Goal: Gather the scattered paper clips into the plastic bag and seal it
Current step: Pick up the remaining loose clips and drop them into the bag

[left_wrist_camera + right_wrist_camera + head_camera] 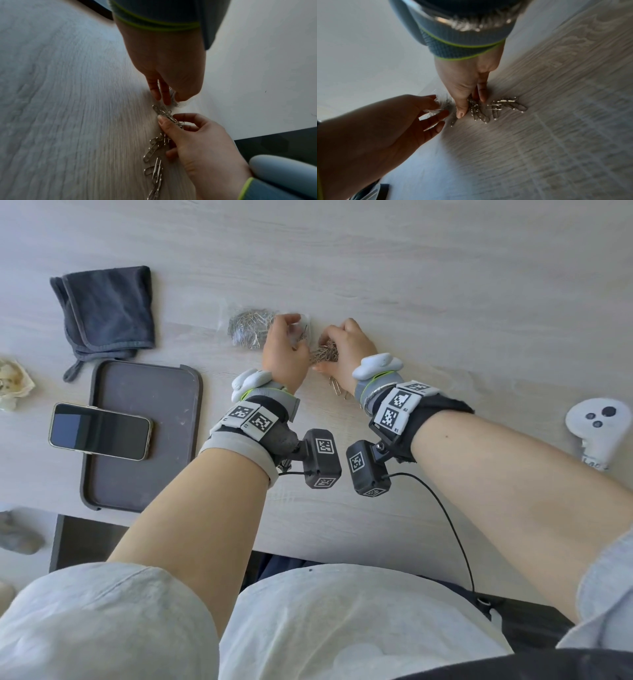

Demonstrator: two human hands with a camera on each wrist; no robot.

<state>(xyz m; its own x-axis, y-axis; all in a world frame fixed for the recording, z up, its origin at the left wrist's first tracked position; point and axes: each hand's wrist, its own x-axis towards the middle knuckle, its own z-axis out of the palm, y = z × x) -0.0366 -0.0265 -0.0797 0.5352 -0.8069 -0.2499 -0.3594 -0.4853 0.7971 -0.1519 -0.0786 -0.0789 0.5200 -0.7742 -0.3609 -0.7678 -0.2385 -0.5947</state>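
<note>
Left hand (pixel 283 356) holds bag (pixel 251 326); markers "R1", "R2"

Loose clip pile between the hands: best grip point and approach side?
Pinch the paper clips pile from above, thumb on the near side and fingers on the far side. They lie flat and tangled on the table, so a bunch lifts together; stragglers trail toward the body.
</note>
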